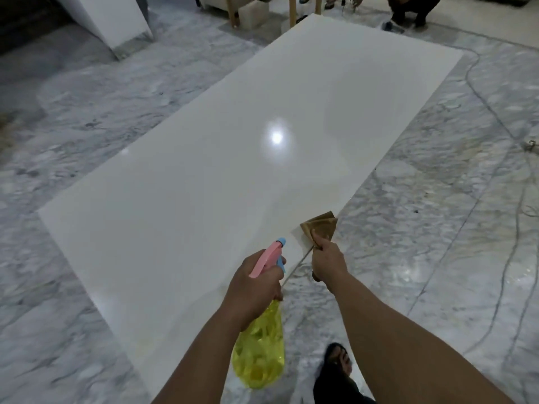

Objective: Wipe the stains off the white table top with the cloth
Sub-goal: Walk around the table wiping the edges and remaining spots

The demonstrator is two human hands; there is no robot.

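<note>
A long, glossy white table top (233, 158) stretches away from me, low over a marble floor. My left hand (255, 282) grips a spray bottle (261, 349) with a yellow see-through body and a pink and blue trigger head that points out over the table's near right part. My right hand (328, 262) holds a folded brown cloth (319, 227) at the table's right edge, its tip resting on the surface. I cannot make out any stains on the table; a ceiling light glares off its middle.
Grey-veined marble floor (437, 228) surrounds the table. My foot in a dark sandal (338, 363) stands by the near right edge. A white slanted panel (116, 21) stands at the far left. A crouching person (414, 10) and wooden furniture legs (292, 13) are beyond the far end.
</note>
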